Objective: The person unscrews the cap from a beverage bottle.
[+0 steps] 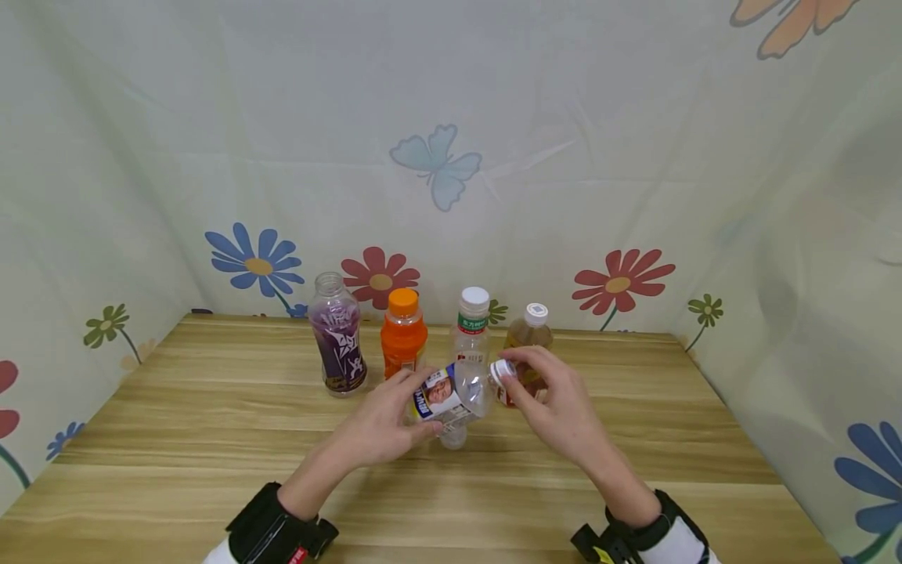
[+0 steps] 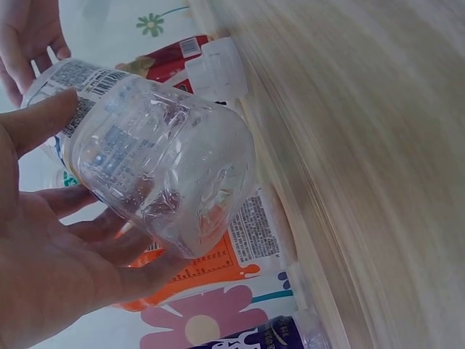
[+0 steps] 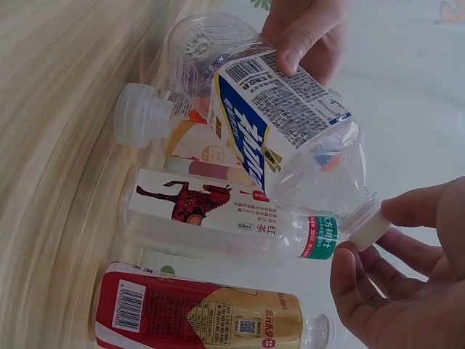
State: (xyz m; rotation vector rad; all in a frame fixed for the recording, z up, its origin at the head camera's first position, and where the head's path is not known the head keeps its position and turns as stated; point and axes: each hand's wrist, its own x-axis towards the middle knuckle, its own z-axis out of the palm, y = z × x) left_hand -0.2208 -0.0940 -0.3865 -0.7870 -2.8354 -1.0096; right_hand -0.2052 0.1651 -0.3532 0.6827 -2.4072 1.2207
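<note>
My left hand (image 1: pixel 387 419) grips a clear plastic bottle (image 1: pixel 474 388) with a blue and white label around its body. The bottle is held tilted above the table, its neck toward my right hand (image 1: pixel 564 403). Thumb and fingers of that hand pinch a white cap (image 3: pixel 369 227) at the bottle's mouth. In the left wrist view the bottle's clear base (image 2: pixel 211 189) faces the camera, and the cap is hidden. Below the bottle, a translucent cap-like piece (image 3: pixel 142 116) is on the table (image 1: pixel 211 439).
Behind the hands stand a purple-labelled bottle (image 1: pixel 340 337) without a cap, an orange bottle (image 1: pixel 403 333), a clear bottle (image 1: pixel 474 325) with a white cap and green neck band, and a brownish bottle (image 1: pixel 528 333) with a white cap. A flowered curtain (image 1: pixel 317 117) encloses the table.
</note>
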